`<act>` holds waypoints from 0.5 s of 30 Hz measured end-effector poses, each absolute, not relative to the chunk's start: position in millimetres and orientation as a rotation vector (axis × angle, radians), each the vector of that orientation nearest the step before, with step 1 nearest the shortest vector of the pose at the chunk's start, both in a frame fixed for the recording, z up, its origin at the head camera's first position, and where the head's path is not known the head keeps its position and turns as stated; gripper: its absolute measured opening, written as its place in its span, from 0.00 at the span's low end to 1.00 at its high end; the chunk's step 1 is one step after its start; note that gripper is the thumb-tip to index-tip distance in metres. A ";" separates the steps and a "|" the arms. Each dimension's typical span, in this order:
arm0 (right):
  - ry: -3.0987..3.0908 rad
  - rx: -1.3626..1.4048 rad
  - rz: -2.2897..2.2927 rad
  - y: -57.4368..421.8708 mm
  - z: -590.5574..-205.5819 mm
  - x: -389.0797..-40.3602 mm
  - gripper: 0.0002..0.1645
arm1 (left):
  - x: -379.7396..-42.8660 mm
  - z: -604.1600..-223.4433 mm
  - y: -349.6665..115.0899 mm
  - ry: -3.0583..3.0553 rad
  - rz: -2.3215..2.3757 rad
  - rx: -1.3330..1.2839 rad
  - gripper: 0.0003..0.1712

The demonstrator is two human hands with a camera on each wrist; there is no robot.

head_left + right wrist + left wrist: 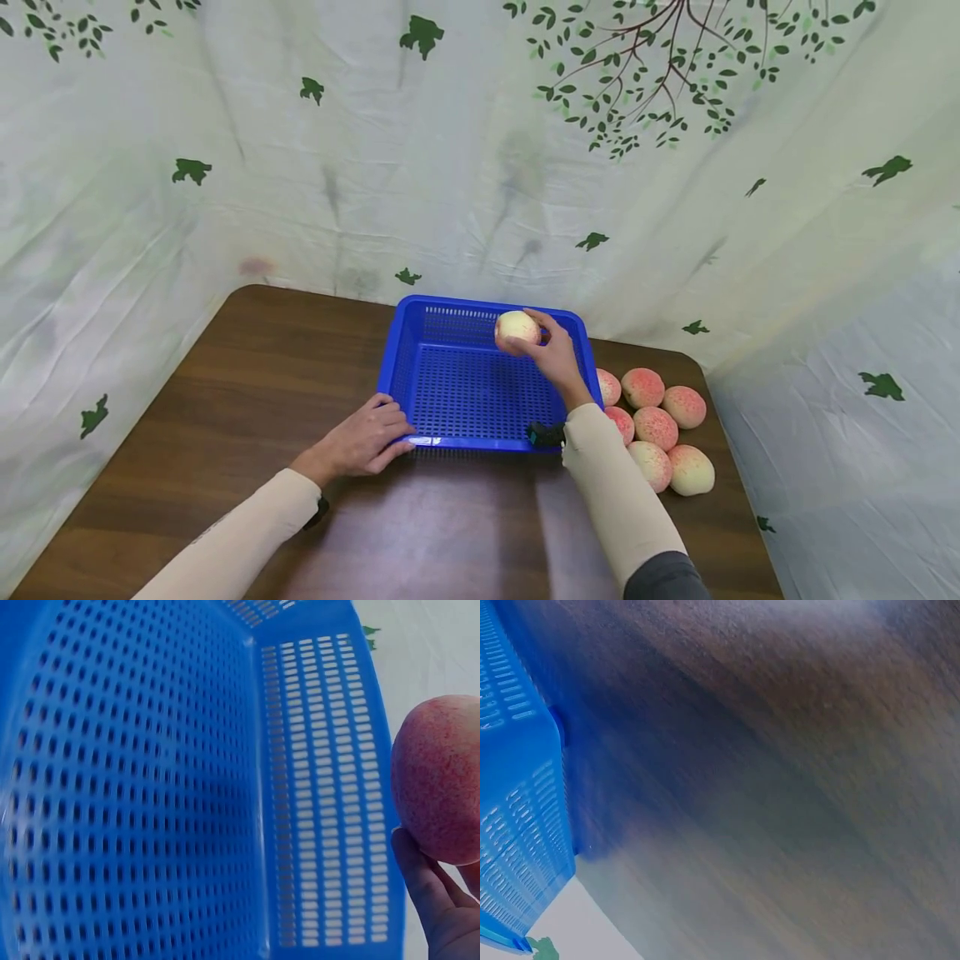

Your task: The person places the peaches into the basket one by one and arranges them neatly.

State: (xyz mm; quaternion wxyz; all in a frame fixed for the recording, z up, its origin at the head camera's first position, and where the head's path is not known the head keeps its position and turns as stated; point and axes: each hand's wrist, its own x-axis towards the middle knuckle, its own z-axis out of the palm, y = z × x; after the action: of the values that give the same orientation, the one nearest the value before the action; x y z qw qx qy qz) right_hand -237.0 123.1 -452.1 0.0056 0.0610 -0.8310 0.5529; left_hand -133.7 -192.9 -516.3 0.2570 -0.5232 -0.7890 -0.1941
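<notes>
A blue plastic basket (465, 387) with perforated walls and floor stands on the table, with nothing lying in it. My left hand (363, 437) grips its rim at the near left corner, fingers over the edge and thumb along the front side. Above the far right part of the basket, my right hand (557, 358) holds a pale peach (516, 326) between thumb and fingers. In the right wrist view the peach (442, 780) looks pinker, with fingers (424, 881) against its underside. The left wrist view shows the basket's outer wall (525, 795) but not the hand.
Several pink and cream peaches (656, 428) lie grouped to the right of the basket, a few partly hidden by the basket and right sleeve. The brown wooden table (255, 392) is bordered by pale leaf-printed sheeting (465, 167) at the back and sides.
</notes>
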 end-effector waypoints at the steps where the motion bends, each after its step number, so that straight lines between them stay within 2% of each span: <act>1: -2.603 0.181 1.740 118.7 -453.3 -239.5 0.37 | -133.8 -517.0 -193.1 -2.139 -0.542 -1.418 0.23; 15: -2.645 0.117 1.873 55.1 -486.4 -254.8 0.37 | -131.4 -518.1 -192.6 -2.167 -0.636 -1.398 0.25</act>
State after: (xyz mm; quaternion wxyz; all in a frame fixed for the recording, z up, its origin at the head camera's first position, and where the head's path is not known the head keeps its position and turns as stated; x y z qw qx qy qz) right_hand -254.8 55.1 -486.4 -0.0507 0.0361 -0.8144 0.5769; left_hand -131.4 -192.6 -518.1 0.2402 -0.5110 -0.7920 -0.2322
